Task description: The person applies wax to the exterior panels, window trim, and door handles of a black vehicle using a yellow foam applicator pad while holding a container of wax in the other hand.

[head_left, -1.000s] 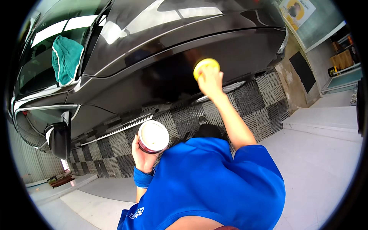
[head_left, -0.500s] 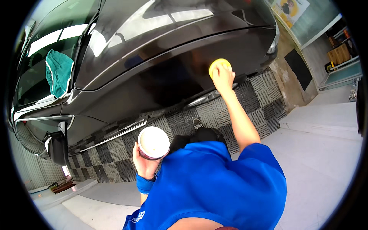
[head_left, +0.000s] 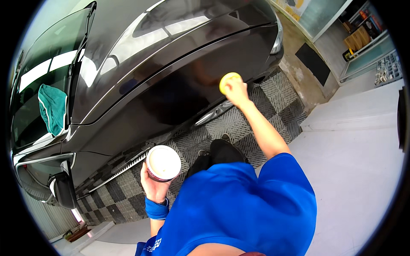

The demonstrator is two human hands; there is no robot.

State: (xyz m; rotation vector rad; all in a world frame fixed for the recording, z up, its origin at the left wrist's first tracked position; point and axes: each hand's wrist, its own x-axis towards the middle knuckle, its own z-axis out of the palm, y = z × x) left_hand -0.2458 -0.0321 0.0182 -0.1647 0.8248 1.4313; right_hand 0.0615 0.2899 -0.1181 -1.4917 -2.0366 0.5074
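Note:
Against the dark side panel of a car (head_left: 171,94), my right hand (head_left: 237,93) holds a round yellow applicator sponge (head_left: 227,81), its fingers closed on the near face. My left hand (head_left: 154,185) is wrapped round an open tub (head_left: 163,163) full of pale cream, held level beside my body. The far side of the tub's wall is hidden under its rim. A green cloth (head_left: 53,110) with white edging hangs near the base of the car's windscreen, out of reach of both hands.
The car's side mirror (head_left: 64,187) sticks out at the lower left. Black and grey floor tiles (head_left: 228,126) run between my feet and the car. A white ledge (head_left: 341,115) stands at my right, with shelves (head_left: 361,40) of goods beyond and a dark mat (head_left: 313,64) on the floor.
My view has turned, so the car appears shifted left. The yellow sponge sits lower along the panel, still in my right hand. My left hand keeps holding the tub.

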